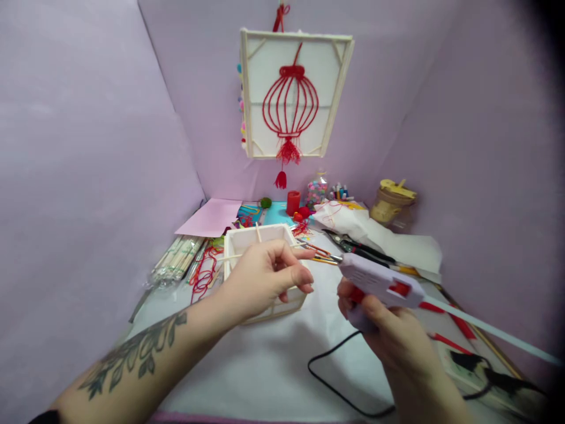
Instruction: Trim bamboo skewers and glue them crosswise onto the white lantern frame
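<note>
My left hand [269, 277] pinches a thin wooden stick [229, 257] that lies across the top of a small white box frame [260, 241] on the table. My right hand [384, 330] is wrapped round the handle of a lilac glue gun [379, 282]. The gun's metal tip points left, close to my left fingertips. A white glue stick [494, 333] juts from the gun's back toward the right. Its black cord [335, 383] loops over the white table cover.
A finished lantern panel [293, 94] with a red lantern design hangs above the back. Behind the frame lie a bundle of sticks [176, 259], red string [203, 274], scissors [353, 244], pink paper [212, 217], a red cup [292, 202], a bead jar [316, 189] and a wooden tape holder [391, 203].
</note>
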`<action>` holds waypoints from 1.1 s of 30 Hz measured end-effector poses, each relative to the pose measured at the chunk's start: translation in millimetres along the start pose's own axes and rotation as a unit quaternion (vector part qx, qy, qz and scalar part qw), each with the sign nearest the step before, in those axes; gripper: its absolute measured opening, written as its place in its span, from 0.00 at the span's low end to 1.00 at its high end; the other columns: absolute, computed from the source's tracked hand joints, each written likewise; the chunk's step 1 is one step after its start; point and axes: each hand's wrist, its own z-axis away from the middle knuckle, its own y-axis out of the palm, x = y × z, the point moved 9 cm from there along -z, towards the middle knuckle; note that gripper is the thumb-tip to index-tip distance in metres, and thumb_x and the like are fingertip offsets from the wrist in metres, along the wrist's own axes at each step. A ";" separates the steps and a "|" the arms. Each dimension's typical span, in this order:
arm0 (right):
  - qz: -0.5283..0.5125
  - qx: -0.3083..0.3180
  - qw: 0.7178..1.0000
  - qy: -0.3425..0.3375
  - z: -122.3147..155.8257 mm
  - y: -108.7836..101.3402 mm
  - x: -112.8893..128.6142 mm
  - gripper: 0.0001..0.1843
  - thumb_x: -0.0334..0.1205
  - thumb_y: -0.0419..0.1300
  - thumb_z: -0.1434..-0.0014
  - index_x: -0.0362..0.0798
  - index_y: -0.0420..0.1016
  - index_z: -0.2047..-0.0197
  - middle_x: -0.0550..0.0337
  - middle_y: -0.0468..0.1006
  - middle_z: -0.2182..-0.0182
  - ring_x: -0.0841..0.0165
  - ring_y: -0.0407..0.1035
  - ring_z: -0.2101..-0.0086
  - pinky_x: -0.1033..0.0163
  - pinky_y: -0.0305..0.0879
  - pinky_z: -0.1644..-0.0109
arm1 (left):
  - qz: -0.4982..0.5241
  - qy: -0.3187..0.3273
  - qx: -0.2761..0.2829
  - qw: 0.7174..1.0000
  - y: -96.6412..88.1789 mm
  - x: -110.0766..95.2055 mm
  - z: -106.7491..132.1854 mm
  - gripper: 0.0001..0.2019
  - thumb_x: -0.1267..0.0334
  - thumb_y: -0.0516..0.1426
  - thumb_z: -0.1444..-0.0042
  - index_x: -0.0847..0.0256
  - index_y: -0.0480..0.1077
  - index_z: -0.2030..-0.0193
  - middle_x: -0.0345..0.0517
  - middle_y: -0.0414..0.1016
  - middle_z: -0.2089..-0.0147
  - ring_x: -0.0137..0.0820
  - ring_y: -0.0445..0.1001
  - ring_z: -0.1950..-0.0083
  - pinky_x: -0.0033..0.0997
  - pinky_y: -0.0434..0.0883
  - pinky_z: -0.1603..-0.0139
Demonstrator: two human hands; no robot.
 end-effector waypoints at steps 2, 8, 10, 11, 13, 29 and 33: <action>-0.008 0.012 1.000 -0.004 2.3 6.7 3.4 0.18 0.55 0.71 0.56 0.51 0.82 0.67 0.57 0.76 0.73 0.70 0.62 0.75 0.65 0.59 0.74 | 0.024 0.010 0.001 1.000 5.9 3.2 -2.0 0.11 0.66 0.63 0.52 0.59 0.63 0.76 0.48 0.79 0.72 0.44 0.74 0.44 0.18 0.65 0.82; -0.027 0.034 0.999 -0.017 3.0 15.9 9.9 0.17 0.54 0.71 0.54 0.50 0.82 0.66 0.58 0.74 0.75 0.71 0.62 0.75 0.66 0.58 0.74 | 0.033 0.018 -0.021 0.999 -1.0 2.7 3.9 0.11 0.68 0.65 0.56 0.62 0.64 0.77 0.41 0.78 0.74 0.28 0.77 0.72 0.25 0.72 0.72; -0.031 0.024 0.999 -0.018 2.3 12.6 9.7 0.17 0.53 0.71 0.54 0.50 0.82 0.66 0.58 0.75 0.74 0.71 0.62 0.75 0.66 0.58 0.74 | 0.002 0.047 -0.070 0.996 -21.5 -6.2 11.8 0.10 0.69 0.65 0.56 0.62 0.65 0.78 0.41 0.79 0.73 0.27 0.77 0.72 0.25 0.72 0.71; -0.032 0.021 0.999 -0.017 2.0 10.7 9.0 0.17 0.53 0.71 0.54 0.50 0.82 0.65 0.58 0.74 0.74 0.71 0.62 0.76 0.66 0.58 0.74 | -0.017 0.065 -0.099 0.993 -34.6 -11.6 16.5 0.10 0.69 0.65 0.56 0.62 0.66 0.78 0.41 0.79 0.72 0.27 0.77 0.72 0.25 0.72 0.71; -0.030 0.019 0.999 -0.013 1.2 7.3 6.5 0.17 0.53 0.71 0.53 0.50 0.82 0.65 0.58 0.74 0.75 0.72 0.61 0.76 0.66 0.57 0.75 | -0.056 0.101 -0.157 0.981 -63.7 -23.1 26.7 0.10 0.68 0.64 0.55 0.61 0.66 0.78 0.41 0.79 0.72 0.27 0.77 0.73 0.25 0.72 0.72; -0.028 -0.034 0.999 0.012 1.5 -26.9 -19.2 0.15 0.52 0.69 0.51 0.50 0.81 0.65 0.58 0.73 0.76 0.70 0.63 0.74 0.67 0.60 0.73 | -0.472 0.055 -0.410 0.778 -201.7 -34.7 62.6 0.07 0.58 0.62 0.51 0.57 0.71 0.72 0.38 0.78 0.69 0.32 0.75 0.68 0.31 0.68 0.66; -0.027 -0.040 0.999 0.017 6.5 -31.6 -18.5 0.16 0.52 0.70 0.53 0.51 0.81 0.65 0.59 0.74 0.76 0.70 0.63 0.74 0.67 0.60 0.73 | -0.425 0.041 -0.440 0.790 -204.3 -24.8 81.3 0.08 0.56 0.63 0.53 0.55 0.71 0.72 0.39 0.79 0.70 0.35 0.76 0.68 0.33 0.69 0.68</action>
